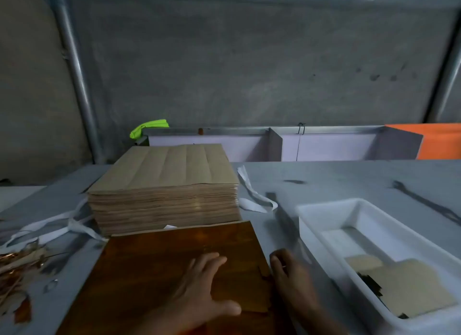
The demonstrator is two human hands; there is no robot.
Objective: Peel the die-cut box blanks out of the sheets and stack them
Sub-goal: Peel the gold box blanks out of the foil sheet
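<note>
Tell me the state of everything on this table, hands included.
Tall stack of tan sheets: neat, untouched.
Glossy brown sheet: flat in front of it.
Left hand: flat, pressing the brown sheet.
Right hand: at its right edge, grip unclear.
White plastic tray: holds few tan blanks.

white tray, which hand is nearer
Right. The right hand is at the right edge of the brown sheet, beside the white tray; the left hand lies flat on it, farther left.
</note>
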